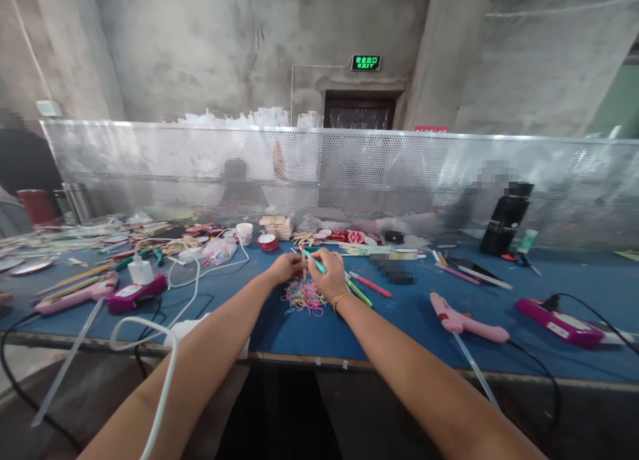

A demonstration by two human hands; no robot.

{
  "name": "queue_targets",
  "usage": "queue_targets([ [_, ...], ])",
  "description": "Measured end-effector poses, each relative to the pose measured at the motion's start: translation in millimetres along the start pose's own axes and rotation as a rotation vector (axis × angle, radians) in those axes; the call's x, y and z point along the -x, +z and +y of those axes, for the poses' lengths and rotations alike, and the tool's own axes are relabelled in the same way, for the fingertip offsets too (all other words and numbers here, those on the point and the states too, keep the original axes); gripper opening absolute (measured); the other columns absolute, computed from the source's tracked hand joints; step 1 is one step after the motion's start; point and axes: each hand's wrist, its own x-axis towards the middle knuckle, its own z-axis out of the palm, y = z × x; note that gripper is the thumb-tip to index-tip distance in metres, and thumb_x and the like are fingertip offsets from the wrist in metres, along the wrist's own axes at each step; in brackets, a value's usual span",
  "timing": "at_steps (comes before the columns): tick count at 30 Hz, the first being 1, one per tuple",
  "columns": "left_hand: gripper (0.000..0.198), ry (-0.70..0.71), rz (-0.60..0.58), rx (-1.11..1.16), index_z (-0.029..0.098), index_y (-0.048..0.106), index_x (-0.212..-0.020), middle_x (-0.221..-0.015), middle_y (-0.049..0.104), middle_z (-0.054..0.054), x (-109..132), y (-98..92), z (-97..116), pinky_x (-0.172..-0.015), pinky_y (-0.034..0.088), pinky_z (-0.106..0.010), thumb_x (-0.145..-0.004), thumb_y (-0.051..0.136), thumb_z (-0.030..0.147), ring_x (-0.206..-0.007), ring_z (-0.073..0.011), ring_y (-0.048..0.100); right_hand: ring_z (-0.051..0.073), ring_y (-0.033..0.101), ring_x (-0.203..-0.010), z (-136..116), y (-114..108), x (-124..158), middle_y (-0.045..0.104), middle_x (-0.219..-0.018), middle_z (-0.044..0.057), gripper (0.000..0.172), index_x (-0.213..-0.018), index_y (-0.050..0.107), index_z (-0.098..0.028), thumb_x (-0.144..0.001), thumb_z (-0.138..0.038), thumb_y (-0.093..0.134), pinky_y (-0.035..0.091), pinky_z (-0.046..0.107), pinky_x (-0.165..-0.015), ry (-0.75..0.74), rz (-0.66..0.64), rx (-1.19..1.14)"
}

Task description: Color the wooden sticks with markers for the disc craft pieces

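Note:
Over the blue table, my left hand pinches a short, flat wooden stick, held roughly upright. My right hand is closed around a teal marker, its tip end close to the stick. Whether the tip touches the wood is too small to tell. Just below both hands lies a pile of small colourful plastic loops, possibly clips. Beside my right hand are a green marker and a pink marker.
A pink glue gun and a purple power strip lie to the right. Another glue gun sits left, near a looping white cable. A paper cup, wooden pieces and a black flask stand before the perforated screen.

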Motion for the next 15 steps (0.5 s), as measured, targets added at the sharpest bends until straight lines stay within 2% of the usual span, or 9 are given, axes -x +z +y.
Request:
queue_targets([
  [15,0.026,0.002,0.011,-0.032,0.016,0.054,-0.068,-0.054,0.059,0.002,-1.1,-0.1,0.9,-0.049,0.043,-0.019,-0.072,0.069,0.036,-0.051,-0.0096,0.058,0.017,0.059,-0.082,-0.5,1.2,-1.4,0.068,-0.084,0.002,0.012,-0.088,0.057,-0.021,-0.089,-0.029,0.048,0.032,0.032,-0.087,-0.008,-0.045,0.026],
])
